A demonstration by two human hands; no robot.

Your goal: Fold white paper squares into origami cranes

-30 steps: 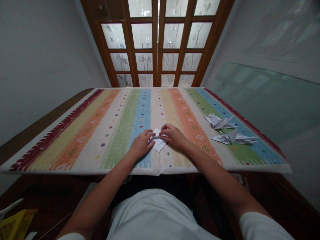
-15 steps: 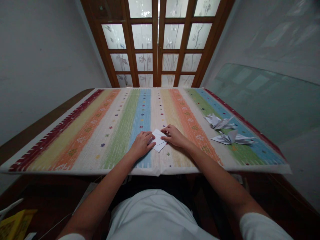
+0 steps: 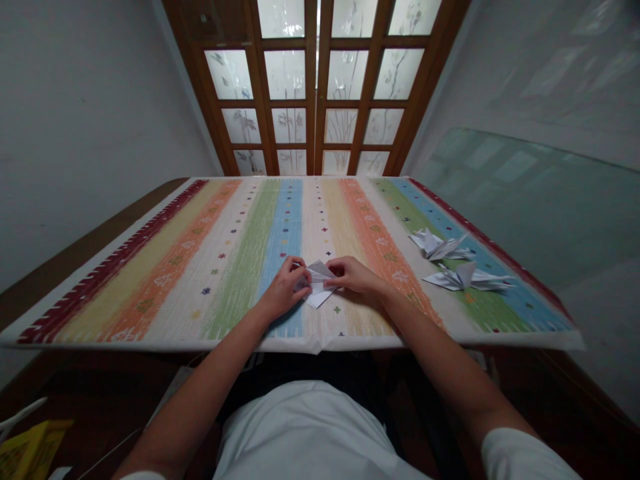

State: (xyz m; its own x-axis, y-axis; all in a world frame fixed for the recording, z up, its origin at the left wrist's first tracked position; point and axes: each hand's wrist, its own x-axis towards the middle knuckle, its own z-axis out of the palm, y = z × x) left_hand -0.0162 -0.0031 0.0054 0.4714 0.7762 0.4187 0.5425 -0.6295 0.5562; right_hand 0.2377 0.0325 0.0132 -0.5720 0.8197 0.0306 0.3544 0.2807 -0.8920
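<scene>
A small white folded paper lies on the striped cloth near the table's front middle. My left hand pinches its left side with curled fingers. My right hand pinches its right side, and between them a flap of the paper stands lifted off the cloth. Both forearms reach in from the bottom of the view.
Two finished white paper cranes lie at the right: one farther back, one nearer. A wooden door with frosted panes stands behind the table. A yellow object lies low at the left, off the table.
The paper lay flat under both hands before; now both hands pinch it and a flap has come up from the cloth.
</scene>
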